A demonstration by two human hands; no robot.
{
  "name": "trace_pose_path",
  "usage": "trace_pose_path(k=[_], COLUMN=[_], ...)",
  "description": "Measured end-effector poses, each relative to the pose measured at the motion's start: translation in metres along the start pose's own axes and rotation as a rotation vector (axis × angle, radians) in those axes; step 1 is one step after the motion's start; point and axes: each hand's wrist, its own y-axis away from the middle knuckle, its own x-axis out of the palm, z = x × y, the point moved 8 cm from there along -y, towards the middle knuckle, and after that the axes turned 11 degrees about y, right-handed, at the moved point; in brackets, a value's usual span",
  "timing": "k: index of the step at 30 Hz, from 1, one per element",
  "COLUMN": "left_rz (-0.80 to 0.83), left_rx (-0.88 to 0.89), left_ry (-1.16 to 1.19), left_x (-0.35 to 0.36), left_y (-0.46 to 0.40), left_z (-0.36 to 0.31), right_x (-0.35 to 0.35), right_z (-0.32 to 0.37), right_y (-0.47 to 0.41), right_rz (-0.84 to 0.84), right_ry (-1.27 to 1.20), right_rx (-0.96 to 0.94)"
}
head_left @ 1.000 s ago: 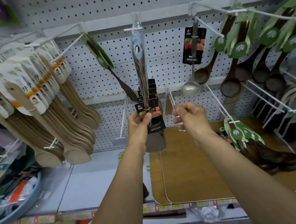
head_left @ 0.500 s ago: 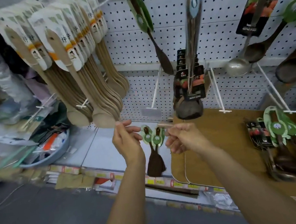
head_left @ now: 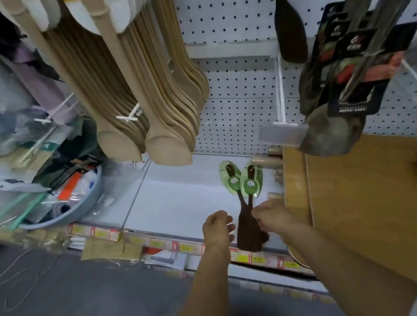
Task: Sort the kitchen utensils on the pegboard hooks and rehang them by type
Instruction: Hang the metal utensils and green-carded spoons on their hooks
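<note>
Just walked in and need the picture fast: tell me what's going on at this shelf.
A person is reaching both bare hands down to two dark wooden spatulas with green oval tags lying on the white shelf. The left hand and right hand flank them; whether either touches them is unclear. Pale wooden spatulas hang from the pegboard above.

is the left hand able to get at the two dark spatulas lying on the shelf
Probably yes. The left hand hovers open just left of the dark spatulas, with only bare white shelf between. The right hand is at their other side, not blocking.
</note>
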Motion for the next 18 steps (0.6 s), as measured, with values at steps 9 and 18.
trace_pose_path(k=[9, 18], left_rz=[0.133, 0.167], left_rx=[-0.12, -0.144], left_ry=[-0.2, -0.137], left_x=[0.016, 0.03], left_y=[-0.107, -0.126], left_z=[0.073, 0.089], right_x=[0.035, 0.045], right_z=[-0.047, -0.067], right_y=[-0.102, -0.126], right_rz=[-0.179, -0.149], right_ry=[0.178, 0.086], right_rx=[0.096, 0.178])
